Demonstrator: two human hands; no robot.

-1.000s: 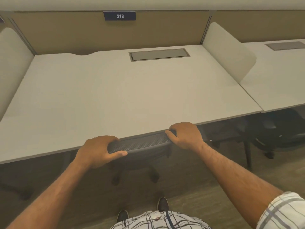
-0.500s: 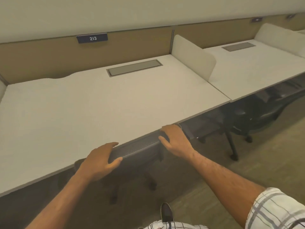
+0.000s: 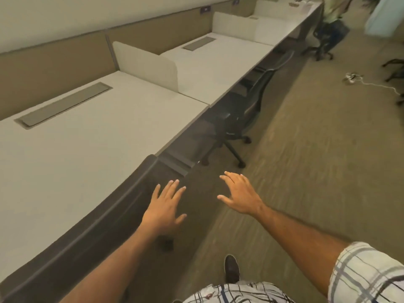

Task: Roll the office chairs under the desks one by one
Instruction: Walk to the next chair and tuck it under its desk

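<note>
Both hands hang in the air with nothing in them. The left hand [image 3: 166, 206] is palm down with its fingers [image 3: 175, 189] spread and pointing toward one o'clock, over the dark strip just off the front edge of the near table [image 3: 72, 158]. The right hand [image 3: 240, 196] is beside it, apart from it, over the carpet floor [image 3: 317, 154], its fingers [image 3: 231, 179] also spread wide and the thumb stuck out toward nine o'clock.

The near chair [image 3: 140, 189] is tucked in: its dark backrest top lies right along the table edge, running from lower left up to about the middle of the view, and an armrest [image 3: 175, 166] pokes out just past its far end (the frame is motion-blurred here, so finer detail is lost). One of its casters [image 3: 166, 244] shows as a dark blob below the left forearm.

At one o'clock, the next chair [image 3: 240, 114] stands at the second table [image 3: 218, 64], its seat partly under the top while its mesh back and star base with casters stay out on the carpet. A low white divider [image 3: 148, 64] stands between the two tables, and each top has a grey cable hatch [image 3: 63, 106] set into it.

Farther off at one o'clock another person stands by a chair at the end of the row. A white cable [image 3: 371, 84] lies on the floor at two o'clock. A dark shoe [image 3: 232, 268] and a plaid shirt [image 3: 369, 274] show at the bottom.
</note>
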